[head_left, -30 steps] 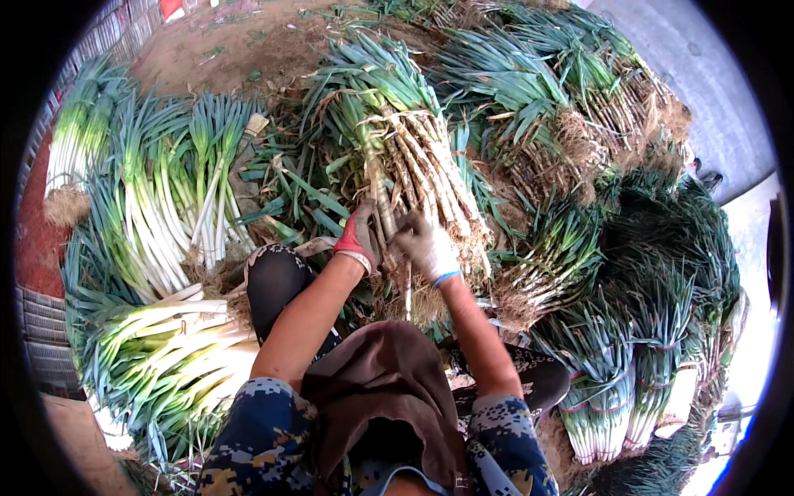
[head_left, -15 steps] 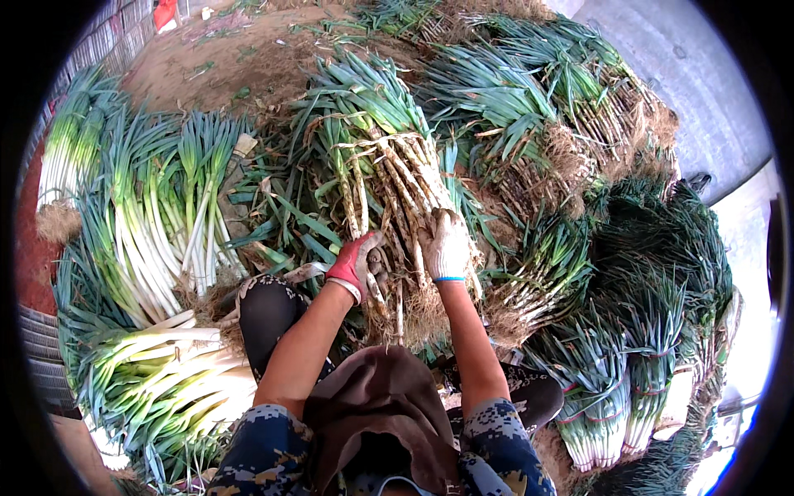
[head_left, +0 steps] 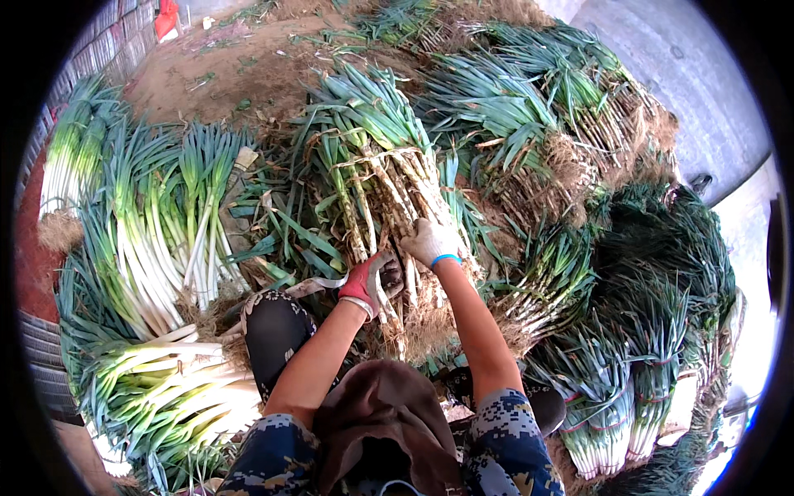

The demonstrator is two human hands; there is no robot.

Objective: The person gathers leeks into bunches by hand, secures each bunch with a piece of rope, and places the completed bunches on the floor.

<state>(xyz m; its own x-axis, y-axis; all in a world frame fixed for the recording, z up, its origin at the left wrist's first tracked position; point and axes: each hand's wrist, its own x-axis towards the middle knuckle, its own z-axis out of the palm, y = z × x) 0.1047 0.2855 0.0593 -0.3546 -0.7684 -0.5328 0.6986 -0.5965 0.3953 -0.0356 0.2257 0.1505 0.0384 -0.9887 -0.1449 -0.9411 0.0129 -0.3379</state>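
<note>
Handling the tied, soil-stained leek bundle (head_left: 401, 178) before you, you bend the fingers of your left hand (head_left: 364, 285) and right hand (head_left: 431, 242) at its stalks, grip impossible to tell, clean leeks (head_left: 153, 256) lying left, uncleaned bundles (head_left: 608, 128) upper right.

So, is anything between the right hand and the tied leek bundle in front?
Nothing visible: the right hand is against the tied leek bundle, on its pale stalk half; no other thing shows between.

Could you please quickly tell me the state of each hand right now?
Left hand: at the leek bundle, fingers bent; grip cannot be told.
Right hand: against the same bundle; open or closed cannot be told.
</note>
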